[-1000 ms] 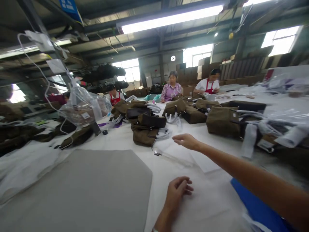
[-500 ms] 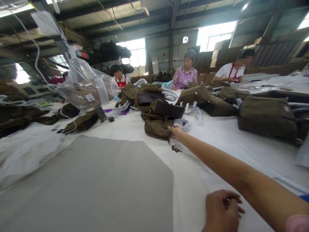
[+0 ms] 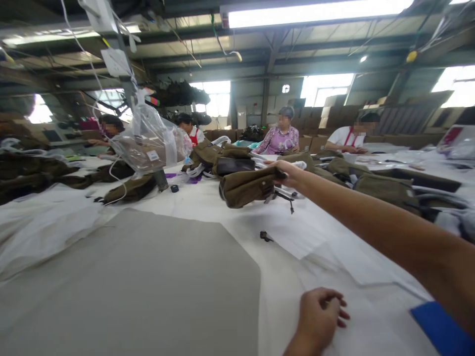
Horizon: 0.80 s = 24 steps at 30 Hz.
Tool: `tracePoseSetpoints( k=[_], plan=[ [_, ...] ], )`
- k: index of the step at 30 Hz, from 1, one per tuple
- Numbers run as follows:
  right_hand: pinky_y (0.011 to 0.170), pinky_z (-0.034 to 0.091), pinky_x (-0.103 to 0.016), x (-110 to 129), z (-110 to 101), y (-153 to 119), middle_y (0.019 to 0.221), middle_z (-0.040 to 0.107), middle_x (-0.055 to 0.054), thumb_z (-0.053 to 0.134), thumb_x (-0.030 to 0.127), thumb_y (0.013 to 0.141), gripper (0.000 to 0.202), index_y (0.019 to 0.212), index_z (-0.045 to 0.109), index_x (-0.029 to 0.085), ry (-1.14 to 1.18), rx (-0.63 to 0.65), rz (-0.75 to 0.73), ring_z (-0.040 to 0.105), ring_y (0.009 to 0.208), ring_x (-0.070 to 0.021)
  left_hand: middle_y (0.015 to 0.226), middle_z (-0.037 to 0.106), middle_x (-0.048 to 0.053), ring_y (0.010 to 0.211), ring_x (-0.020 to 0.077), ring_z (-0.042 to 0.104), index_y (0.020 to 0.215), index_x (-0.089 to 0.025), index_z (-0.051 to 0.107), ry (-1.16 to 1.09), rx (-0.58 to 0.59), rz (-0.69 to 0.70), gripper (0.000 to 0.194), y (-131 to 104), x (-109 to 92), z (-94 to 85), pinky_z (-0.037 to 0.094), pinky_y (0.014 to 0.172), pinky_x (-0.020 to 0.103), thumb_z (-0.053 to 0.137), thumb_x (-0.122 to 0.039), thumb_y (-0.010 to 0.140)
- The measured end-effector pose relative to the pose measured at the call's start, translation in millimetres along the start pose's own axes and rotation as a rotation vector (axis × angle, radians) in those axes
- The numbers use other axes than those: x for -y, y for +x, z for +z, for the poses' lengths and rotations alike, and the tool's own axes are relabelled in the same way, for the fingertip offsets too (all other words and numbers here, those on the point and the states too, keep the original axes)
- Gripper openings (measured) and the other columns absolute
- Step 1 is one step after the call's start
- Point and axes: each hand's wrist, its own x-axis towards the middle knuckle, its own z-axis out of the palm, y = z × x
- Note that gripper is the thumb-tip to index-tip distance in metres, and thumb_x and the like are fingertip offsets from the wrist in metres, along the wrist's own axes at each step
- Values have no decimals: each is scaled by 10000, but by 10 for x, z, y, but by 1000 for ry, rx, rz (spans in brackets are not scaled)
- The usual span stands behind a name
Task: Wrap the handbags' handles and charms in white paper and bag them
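My right hand [image 3: 285, 173], on the outstretched arm, grips the edge of an olive-brown bag [image 3: 248, 188] and holds it tilted above the white table [image 3: 208, 210]. Dark straps hang from the bag near my fingers. Low in the picture my left hand [image 3: 322, 314] hovers over white sheets [image 3: 356, 257], its fingers loosely curled and apart, with nothing in them. A small dark metal piece [image 3: 265, 237] lies on the table between the hands. To the left spreads a large grey sheet [image 3: 148, 277].
More olive bags [image 3: 388, 190] lie at the right and behind the held one. A plastic bag [image 3: 148, 143] hangs on a post [image 3: 161, 180] at the left. A blue item [image 3: 441, 326] is at lower right. Several people sit across the table, one in a pink apron [image 3: 280, 142].
The bag has come up off the pile in my right hand. My left hand shows slightly further left. The view has tilted upward, and more ceiling and a blue item show.
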Motion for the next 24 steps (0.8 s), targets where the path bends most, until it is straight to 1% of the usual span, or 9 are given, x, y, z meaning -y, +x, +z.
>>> tracePoseSetpoints(
  k=[2,5,8,10,13,16,18,20,24],
  plan=[
    [868,583,-433,346,-347,-310,961,757,-84,623,138,900,337,1230,676,89,-18,77,42,695,788,-190,850,745,124,639,174,684,901,-69,773,-100,-4,8,488,-13,-109,-26,502,544,252,866,-456,620],
    [957,567,-462,772,-847,-936,1122,759,-60,713,115,772,473,1237,718,199,-19,187,-40,720,936,-244,1014,753,147,818,190,724,1028,-103,745,-253,-39,34,540,-57,-334,-109,561,695,275,730,-582,779],
    [1017,537,-530,1025,-1274,-1659,1246,720,-32,792,235,732,530,1257,720,264,-147,293,-201,684,1112,-317,1169,734,143,1024,207,715,1146,-150,706,-369,-92,91,485,-221,-603,-246,570,871,315,571,-553,913],
    [1082,488,-542,1066,-1480,-2162,1293,700,-12,801,289,739,554,1284,708,291,-347,330,-298,639,1208,-344,1270,701,133,1134,223,686,1256,-182,657,-419,-120,140,522,-460,-777,-343,564,935,350,465,-567,961],
    [1106,480,-457,899,-1616,-2920,1312,693,9,706,213,806,578,1361,648,364,-649,380,-385,649,1215,-305,1448,593,119,1292,248,603,1462,-248,494,-445,-190,213,623,-993,-932,-429,537,1024,418,419,-629,975],
    [898,588,-365,539,-1563,-3614,1187,751,-23,582,109,830,640,1392,609,412,-906,453,-421,738,1006,-259,1590,440,91,1451,260,441,1557,-312,353,-155,-364,325,692,-1550,-908,-394,452,1134,443,547,-581,950],
    [826,597,-335,311,-1495,-3993,1163,756,-45,558,100,848,625,1396,609,396,-966,537,-476,744,973,-254,1620,394,77,1498,279,361,1546,-304,387,173,-453,420,713,-1832,-840,-320,387,1185,433,655,-481,908],
    [877,583,-346,165,-1467,-4276,1234,731,-56,542,52,833,635,1372,632,376,-988,582,-543,721,1058,-265,1600,428,73,1499,305,354,1472,-280,507,472,-486,526,674,-2023,-785,-235,342,1212,427,732,-386,845],
    [962,554,-407,113,-1609,-4560,1297,698,-80,525,36,851,626,1377,629,358,-1015,520,-594,678,1143,-288,1553,491,64,1482,318,380,1384,-289,604,787,-491,692,584,-2210,-761,-58,302,1230,445,755,-328,821]
  ],
)
